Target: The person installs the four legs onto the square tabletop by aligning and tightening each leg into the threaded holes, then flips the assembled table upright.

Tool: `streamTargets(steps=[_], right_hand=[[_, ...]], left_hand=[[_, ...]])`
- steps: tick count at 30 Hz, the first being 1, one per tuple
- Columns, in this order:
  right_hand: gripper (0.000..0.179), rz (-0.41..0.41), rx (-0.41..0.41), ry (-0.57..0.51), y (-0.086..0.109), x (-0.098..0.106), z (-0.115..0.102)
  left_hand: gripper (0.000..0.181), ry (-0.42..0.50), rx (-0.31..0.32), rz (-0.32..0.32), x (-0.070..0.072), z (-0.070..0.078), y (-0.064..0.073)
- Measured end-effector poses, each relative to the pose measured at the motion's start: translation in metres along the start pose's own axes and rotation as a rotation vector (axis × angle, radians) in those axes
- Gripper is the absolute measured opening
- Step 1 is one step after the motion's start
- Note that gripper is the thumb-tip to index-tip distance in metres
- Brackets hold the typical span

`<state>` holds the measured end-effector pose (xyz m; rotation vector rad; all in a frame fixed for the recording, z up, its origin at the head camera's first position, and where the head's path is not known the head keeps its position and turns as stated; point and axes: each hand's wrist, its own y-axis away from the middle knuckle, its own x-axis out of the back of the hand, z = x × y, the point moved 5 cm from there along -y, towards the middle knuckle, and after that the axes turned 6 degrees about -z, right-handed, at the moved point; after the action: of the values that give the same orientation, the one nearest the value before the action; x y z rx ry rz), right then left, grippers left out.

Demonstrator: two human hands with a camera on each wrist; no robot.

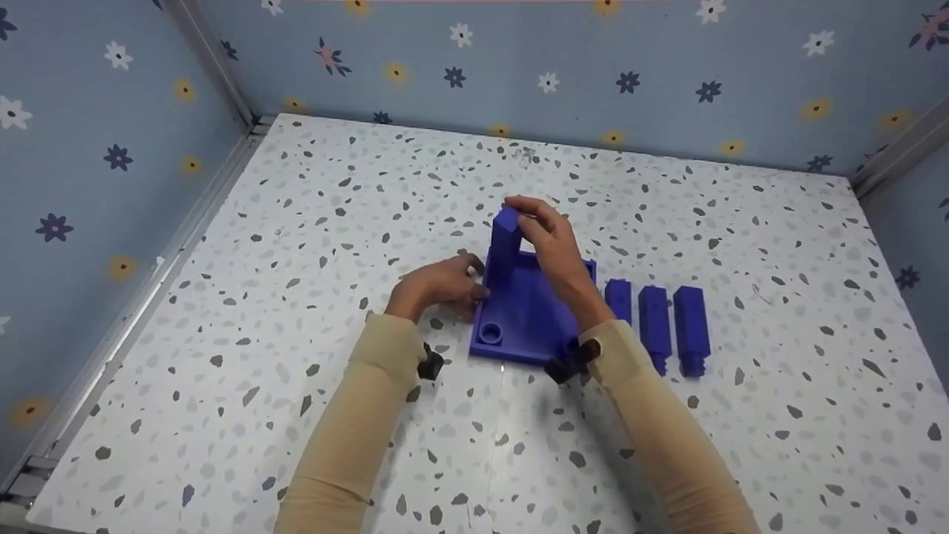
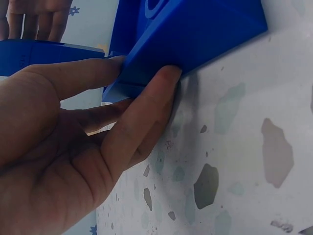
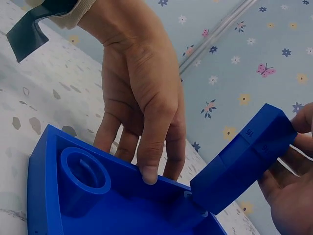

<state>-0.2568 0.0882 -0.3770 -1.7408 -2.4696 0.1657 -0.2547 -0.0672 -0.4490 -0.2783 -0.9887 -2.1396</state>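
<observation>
A shallow blue tray (image 1: 534, 304) lies on the table with its walls up. Its near left corner holds a round socket (image 1: 491, 334). My left hand (image 1: 439, 285) grips the tray's left wall, thumb over the rim and fingers against the outside. At the far left corner stands a blue square post (image 1: 506, 241), pinched near its top by my right hand (image 1: 552, 241). In the right wrist view the post (image 3: 242, 159) leans, its lower end over the corner socket (image 3: 188, 210). Small embossed marks show on its side.
Three more blue posts lie side by side right of the tray: one close by (image 1: 618, 300), a middle one (image 1: 655, 319) and an outer one (image 1: 692, 326) with a ridged, threaded-looking end. A flowered wall panel (image 1: 519, 67) rises behind the speckled table (image 1: 356, 222).
</observation>
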Motion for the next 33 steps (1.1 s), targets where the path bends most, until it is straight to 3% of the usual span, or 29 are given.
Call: streamTargets(steps=[5,8,18,26,33], right_hand=[[0.036,-0.073,0.012,-0.037,-0.004,0.000,0.009],[0.035,-0.076,0.017,-0.052,-0.006,0.003,0.017],[0.032,0.010,0.053,-0.024,-0.007,0.009,0.026],[0.035,0.063,0.024,0.006,-0.005,0.012,0.026],[0.035,0.083,0.029,0.109,0.005,0.003,0.005]], left_hand=[[0.051,-0.020,-0.019,0.007,0.000,0.000,0.000],[0.051,-0.035,-0.028,0.008,0.000,0.000,0.000],[0.051,-0.007,-0.016,-0.015,-0.001,0.000,-0.001],[0.053,-0.015,-0.012,-0.020,0.000,0.001,0.000],[0.052,-0.027,-0.013,-0.012,-0.001,0.001,0.000]])
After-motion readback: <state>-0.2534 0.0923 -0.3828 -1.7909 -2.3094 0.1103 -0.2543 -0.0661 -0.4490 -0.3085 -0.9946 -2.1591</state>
